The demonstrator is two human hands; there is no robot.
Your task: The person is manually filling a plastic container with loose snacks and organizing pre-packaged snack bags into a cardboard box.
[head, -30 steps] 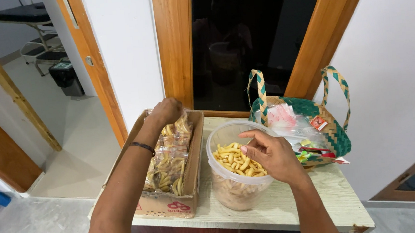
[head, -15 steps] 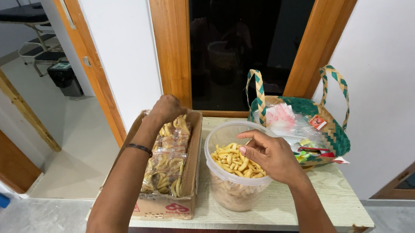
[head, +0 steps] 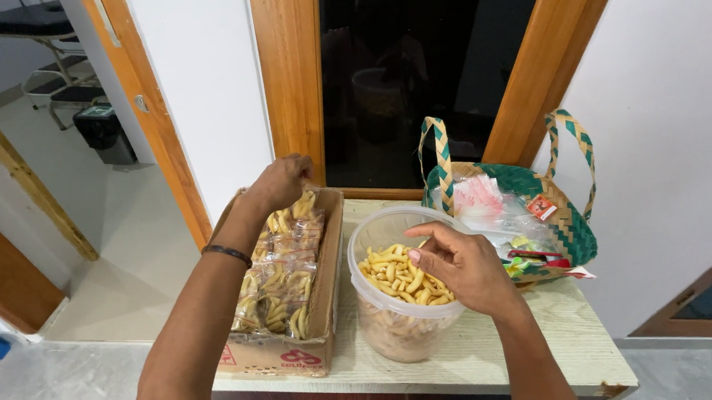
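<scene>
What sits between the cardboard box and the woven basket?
Head view: a clear plastic tub of yellow snack sticks, right hand at its rim, between cardboard box and woven basket.

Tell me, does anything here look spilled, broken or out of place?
Nothing is spilled. The only oddities: the cardboard box of snack packets sticks out past the table's left end, and the table's front right corner looks chipped.

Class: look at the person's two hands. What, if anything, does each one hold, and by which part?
The left hand grips the top end of a snack packet in the cardboard box. The right hand rests over the plastic tub; whether it holds anything cannot be told.
</scene>
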